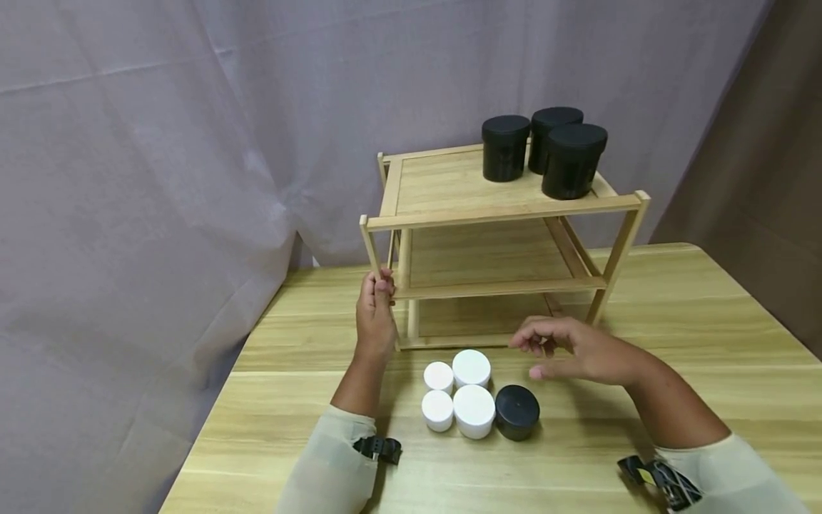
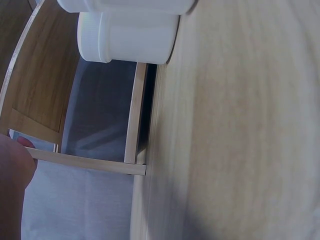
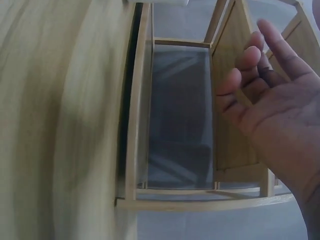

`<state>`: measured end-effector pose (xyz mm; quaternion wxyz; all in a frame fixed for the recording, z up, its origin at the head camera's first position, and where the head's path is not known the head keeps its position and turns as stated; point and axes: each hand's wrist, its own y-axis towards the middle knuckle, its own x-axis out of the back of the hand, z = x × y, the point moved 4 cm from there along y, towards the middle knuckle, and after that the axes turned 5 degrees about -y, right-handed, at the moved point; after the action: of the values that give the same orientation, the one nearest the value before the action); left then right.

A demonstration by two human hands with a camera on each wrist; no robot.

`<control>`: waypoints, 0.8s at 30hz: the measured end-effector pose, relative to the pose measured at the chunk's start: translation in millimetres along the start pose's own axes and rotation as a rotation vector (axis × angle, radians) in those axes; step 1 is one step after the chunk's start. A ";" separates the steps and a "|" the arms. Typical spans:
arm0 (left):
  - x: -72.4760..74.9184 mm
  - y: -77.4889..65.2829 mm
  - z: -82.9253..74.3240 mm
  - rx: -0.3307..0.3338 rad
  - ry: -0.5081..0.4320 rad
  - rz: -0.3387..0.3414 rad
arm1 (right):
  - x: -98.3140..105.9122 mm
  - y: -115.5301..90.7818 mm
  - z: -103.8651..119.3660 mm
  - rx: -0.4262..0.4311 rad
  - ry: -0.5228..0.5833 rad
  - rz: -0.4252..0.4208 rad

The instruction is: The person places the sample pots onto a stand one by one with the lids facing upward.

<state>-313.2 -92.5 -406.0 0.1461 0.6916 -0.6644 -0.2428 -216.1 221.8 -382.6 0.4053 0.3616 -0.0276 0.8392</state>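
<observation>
A wooden shelf (image 1: 507,288) with three tiers stands on the table. My left hand (image 1: 376,314) grips its front left post, fingers curled round the wood at the middle tier. To the right, my right hand (image 1: 571,348) hovers in front of the lowest tier, fingers loosely bent and holding nothing; its palm (image 3: 285,107) shows in the right wrist view. Below and left of it stand several white jars (image 1: 474,410) and one short black jar (image 1: 516,412), close together. A white jar (image 2: 130,37) also shows in the left wrist view.
Three tall black jars (image 1: 505,148) stand at the right of the shelf's top tier. Grey cloth (image 1: 160,178) hangs behind and to the left of the table (image 1: 257,421). A brown surface (image 1: 745,185) rises at the right.
</observation>
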 end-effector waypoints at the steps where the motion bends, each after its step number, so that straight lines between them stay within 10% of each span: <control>1: -0.2 0.6 -0.7 0.002 0.002 -0.001 | 0.3 0.1 -1.5 0.002 0.007 0.019; 24: -0.6 -0.9 -0.2 0.013 0.019 0.000 | -14.7 -7.3 -32.2 -0.205 0.045 0.270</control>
<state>-312.3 -91.8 -406.2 0.1480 0.6948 -0.6646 -0.2318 -223.8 227.9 -417.4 0.3238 0.2926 -0.1524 0.8867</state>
